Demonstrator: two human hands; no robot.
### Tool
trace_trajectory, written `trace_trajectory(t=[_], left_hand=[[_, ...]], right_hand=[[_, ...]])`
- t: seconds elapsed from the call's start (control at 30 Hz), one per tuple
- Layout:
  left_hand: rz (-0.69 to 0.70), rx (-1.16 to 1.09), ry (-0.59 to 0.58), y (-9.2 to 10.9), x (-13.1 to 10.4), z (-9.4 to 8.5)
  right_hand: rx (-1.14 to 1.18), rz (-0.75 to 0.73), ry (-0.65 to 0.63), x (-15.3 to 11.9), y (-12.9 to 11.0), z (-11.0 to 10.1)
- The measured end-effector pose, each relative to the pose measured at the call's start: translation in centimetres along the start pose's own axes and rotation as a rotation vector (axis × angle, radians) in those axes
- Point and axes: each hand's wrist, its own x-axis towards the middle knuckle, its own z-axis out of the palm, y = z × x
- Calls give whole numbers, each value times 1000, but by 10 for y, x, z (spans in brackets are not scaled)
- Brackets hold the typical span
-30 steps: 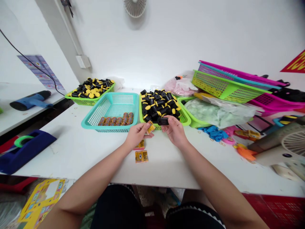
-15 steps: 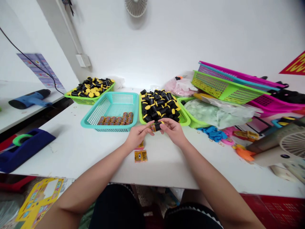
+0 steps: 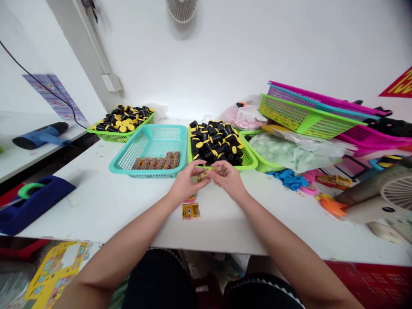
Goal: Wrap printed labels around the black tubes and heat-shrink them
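Note:
My left hand and my right hand meet above the table in front of the green basket. Between their fingertips is a small black cylinder with a yellow printed sleeve, mostly hidden by the fingers. Both hands are closed on it. On the tabletop below lies a flat yellow printed sleeve, with a small reddish-yellow stack partly behind my left hand. Just beyond the hands, a green basket is heaped with black cylinders with yellow caps. Left of it, a turquoise basket holds several sleeved cylinders.
A second green basket of black-and-yellow cylinders stands at the back left. A blue tape dispenser and a blue heat gun lie left. Stacked baskets, a bag of pale green pieces and a fan crowd the right.
My fingers have shifted around the cylinder. My right hand has moved slightly left and down, and the cylinder's black body, visible before, is now covered.

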Motion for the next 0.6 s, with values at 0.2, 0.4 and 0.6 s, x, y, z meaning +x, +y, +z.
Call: trace_trajectory(t=[0.2, 0.4, 0.6], left_hand=[[-185, -426, 161, 7, 1, 2], [-377, -750, -14, 22, 0, 9], [-454, -796, -157, 26, -5, 10]], right_hand=[[-444, -487, -143, -7, -9, -1], [-641, -663, -71, -17, -6, 8], [-592, -739, -63, -25, -8, 24]])
